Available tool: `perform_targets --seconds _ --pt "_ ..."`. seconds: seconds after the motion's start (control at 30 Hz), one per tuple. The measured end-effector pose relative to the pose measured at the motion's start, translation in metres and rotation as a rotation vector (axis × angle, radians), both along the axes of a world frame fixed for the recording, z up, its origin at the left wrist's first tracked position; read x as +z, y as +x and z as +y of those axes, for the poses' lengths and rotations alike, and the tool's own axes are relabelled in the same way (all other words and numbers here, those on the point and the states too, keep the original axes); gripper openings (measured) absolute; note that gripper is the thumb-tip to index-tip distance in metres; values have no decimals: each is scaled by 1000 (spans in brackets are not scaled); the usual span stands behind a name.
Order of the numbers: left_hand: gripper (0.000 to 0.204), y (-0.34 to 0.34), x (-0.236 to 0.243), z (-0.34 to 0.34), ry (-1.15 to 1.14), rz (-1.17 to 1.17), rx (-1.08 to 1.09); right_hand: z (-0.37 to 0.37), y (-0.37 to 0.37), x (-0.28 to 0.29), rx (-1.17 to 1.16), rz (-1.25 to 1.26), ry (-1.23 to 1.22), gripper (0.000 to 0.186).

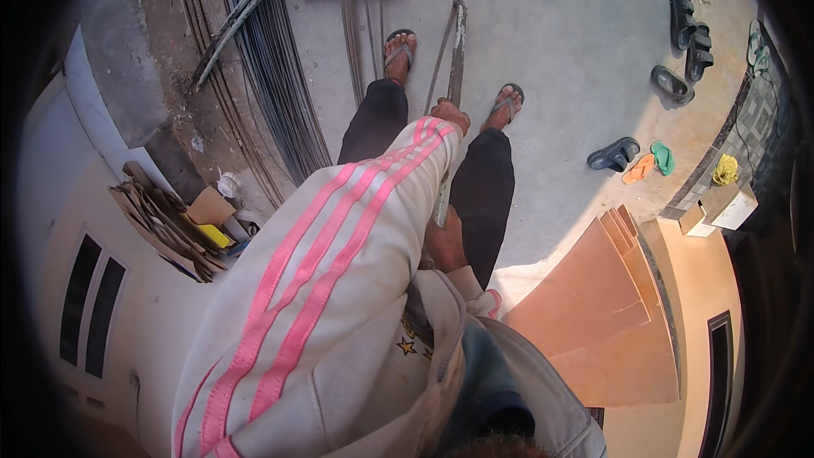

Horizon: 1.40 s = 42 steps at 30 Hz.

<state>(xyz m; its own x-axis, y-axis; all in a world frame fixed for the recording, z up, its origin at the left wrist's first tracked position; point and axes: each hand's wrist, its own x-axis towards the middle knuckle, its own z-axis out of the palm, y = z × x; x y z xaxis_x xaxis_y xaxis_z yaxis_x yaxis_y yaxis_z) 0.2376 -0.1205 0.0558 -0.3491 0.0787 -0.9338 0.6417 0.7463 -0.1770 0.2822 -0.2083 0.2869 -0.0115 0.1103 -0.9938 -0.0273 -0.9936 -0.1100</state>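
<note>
Cardboard [157, 225] lies stacked at left, near a bundle of dark rods [273, 55] — at centre, between sandalled feet [506, 104], a person's left hand [451, 114] grips a worn pole [457, 59], the right hand [445, 242] closed around its near end — with slippers [615, 155] and brown boards [606, 309] at right.

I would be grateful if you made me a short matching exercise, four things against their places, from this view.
Things:
1. worn grey pole
2. bundle of thin dark rods
3. orange sandal
4. yellow bundle

Places:
A. beside a green sandal
B. on top of a pale box
C. on the ground, toward the picture's upper left
D. gripped by the left hand

Right pairs: 1-D, 2-C, 3-A, 4-B
</note>
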Motion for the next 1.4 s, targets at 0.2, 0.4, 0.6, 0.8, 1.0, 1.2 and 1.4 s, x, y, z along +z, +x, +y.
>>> perform_targets --seconds 0.2,0.4,0.6,0.8,1.0,1.2,1.4 --pt "49 -1 9 -4 62 -13 19 -18 5 -15 52 -19 87 22" --pt "48 -17 -20 -18 127 -43 45 -36 -13 -29 67 -98 240 22" --pt "47 1 -41 -13 92 -174 -230 0 22 -17 -90 130 -162 23" --pt "62 -10 20 47 192 -494 81 124 124 21 282 100 -142 27" --pt "46 -246 25 -1 320 -126 423 251 135 51 1834 -405 618 30" --pt "34 -490 92 -116 403 371 864 303 98 84 1591 -379 319 28" --pt "34 -477 131 -181 421 528 1135 340 95 95 1055 -230 107 25"
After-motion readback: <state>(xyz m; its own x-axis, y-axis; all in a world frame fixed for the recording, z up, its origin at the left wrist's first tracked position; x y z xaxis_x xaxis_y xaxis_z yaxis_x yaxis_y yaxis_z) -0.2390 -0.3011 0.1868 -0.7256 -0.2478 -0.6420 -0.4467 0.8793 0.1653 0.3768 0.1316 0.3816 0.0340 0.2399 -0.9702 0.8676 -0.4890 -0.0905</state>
